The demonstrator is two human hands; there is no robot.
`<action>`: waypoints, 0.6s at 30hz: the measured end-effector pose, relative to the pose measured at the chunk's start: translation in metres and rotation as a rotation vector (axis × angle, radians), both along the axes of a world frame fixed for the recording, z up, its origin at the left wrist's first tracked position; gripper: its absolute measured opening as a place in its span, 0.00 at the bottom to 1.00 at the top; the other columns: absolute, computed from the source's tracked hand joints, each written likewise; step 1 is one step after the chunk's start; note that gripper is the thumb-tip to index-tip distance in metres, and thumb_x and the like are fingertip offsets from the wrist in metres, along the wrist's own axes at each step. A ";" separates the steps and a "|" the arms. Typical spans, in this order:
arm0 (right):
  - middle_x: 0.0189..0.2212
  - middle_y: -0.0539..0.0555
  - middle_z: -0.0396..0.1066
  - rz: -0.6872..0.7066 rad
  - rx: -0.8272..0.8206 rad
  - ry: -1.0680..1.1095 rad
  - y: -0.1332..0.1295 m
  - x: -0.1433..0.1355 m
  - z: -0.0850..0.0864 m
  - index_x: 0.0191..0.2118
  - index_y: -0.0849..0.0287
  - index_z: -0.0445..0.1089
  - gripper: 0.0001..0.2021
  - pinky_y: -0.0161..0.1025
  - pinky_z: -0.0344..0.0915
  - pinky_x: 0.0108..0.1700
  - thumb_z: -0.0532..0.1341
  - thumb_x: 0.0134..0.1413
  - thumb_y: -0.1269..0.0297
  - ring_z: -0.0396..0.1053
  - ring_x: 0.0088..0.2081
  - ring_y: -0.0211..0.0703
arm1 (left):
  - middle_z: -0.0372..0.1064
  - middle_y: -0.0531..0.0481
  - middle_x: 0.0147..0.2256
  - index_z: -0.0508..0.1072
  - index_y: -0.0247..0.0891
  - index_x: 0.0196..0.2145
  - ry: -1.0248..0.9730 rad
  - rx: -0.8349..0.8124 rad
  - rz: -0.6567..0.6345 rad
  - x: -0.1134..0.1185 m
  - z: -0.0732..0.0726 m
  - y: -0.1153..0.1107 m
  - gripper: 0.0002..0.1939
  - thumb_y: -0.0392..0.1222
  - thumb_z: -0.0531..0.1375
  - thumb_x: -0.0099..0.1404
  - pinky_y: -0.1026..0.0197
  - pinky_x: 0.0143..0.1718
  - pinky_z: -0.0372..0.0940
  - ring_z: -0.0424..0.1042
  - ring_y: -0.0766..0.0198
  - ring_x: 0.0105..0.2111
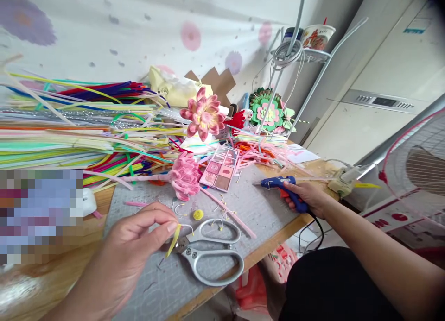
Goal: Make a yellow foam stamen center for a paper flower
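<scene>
Between thumb and fingers my left hand (142, 242) pinches a short yellow strip (173, 241), with a thin white curved stem (187, 226) showing beside it. My right hand (306, 198) is wrapped round the handle of a blue hot glue gun (278, 182), its nozzle aimed left over the grey cutting mat (255, 198). Large silver-handled scissors (218, 266) lie on the mat, their blades partly behind my left hand. Near them sit a small yellow disc (198, 214) and several thin curved stems. A pink fuzzy flower (185, 176) lies beyond my left hand.
Bundled coloured pipe cleaners (69, 145) fill the back left. An open makeup palette (219, 169) lies mid-mat, with a pink-and-yellow flower (205, 115) standing behind. A power strip (344, 179) is at the right edge, near a fan (417, 159). Metal stand poles (313, 84) rise at the back.
</scene>
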State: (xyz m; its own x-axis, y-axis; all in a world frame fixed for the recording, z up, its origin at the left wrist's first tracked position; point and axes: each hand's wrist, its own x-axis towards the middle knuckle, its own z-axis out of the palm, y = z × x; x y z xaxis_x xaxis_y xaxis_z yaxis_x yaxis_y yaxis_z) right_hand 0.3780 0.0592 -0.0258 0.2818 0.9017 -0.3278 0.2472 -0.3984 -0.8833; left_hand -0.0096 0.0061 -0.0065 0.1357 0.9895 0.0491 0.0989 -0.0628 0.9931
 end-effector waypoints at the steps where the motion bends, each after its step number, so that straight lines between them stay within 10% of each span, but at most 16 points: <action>1: 0.14 0.54 0.66 -0.020 0.034 -0.091 -0.001 -0.001 0.005 0.19 0.63 0.69 0.16 0.35 0.58 0.18 0.67 0.44 0.55 0.63 0.16 0.39 | 0.67 0.52 0.30 0.76 0.42 0.24 -0.005 0.002 0.004 0.001 0.001 -0.001 0.07 0.43 0.61 0.57 0.63 0.29 0.59 0.64 0.61 0.31; 7: 0.34 0.56 0.71 -0.129 0.501 -0.500 -0.020 -0.050 0.042 0.32 0.56 0.73 0.05 0.39 0.60 0.37 0.64 0.50 0.61 0.66 0.36 0.45 | 0.64 0.53 0.27 0.74 0.40 0.23 -0.076 0.014 -0.013 0.005 0.003 -0.004 0.07 0.37 0.60 0.57 0.64 0.29 0.57 0.62 0.65 0.28; 12: 0.35 0.55 0.74 0.687 0.743 -0.328 -0.043 -0.153 0.044 0.38 0.59 0.74 0.07 0.36 0.65 0.39 0.57 0.57 0.69 0.70 0.36 0.40 | 0.64 0.53 0.27 0.74 0.39 0.22 -0.111 -0.009 -0.015 0.006 0.002 -0.006 0.07 0.36 0.60 0.57 0.64 0.29 0.57 0.62 0.66 0.30; 18: 0.33 0.53 0.75 0.817 0.677 -0.130 -0.047 -0.206 0.040 0.39 0.62 0.75 0.08 0.34 0.65 0.37 0.57 0.58 0.70 0.70 0.35 0.38 | 0.65 0.53 0.27 0.74 0.39 0.22 -0.148 -0.036 -0.001 0.003 0.003 -0.005 0.07 0.36 0.60 0.56 0.65 0.30 0.57 0.63 0.66 0.32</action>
